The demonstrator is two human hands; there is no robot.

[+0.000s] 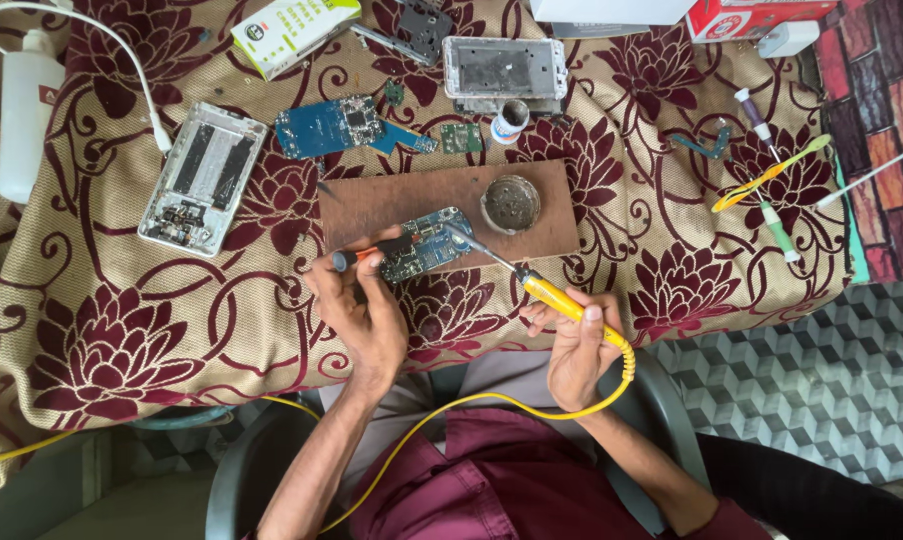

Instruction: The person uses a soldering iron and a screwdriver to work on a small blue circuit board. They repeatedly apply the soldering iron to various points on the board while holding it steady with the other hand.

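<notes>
A small blue-green circuit board (427, 243) lies on the near edge of a brown wooden board (392, 200). My left hand (362, 305) grips a thin orange-and-black tool (370, 255) whose end rests against the circuit board's left side. My right hand (577, 345) holds a yellow-handled soldering iron (547, 292); its metal tip (462, 237) touches the circuit board's right part. The iron's yellow cord (492, 400) loops down over my lap.
A round metal tin (511, 203) sits on the wooden board. On the floral cloth (122, 330) lie an opened phone frame (202, 178), a blue board (337, 125), another phone frame (505, 68), a small pot (512, 119), brushes and tweezers (772, 175), a white bottle (27, 110), boxes.
</notes>
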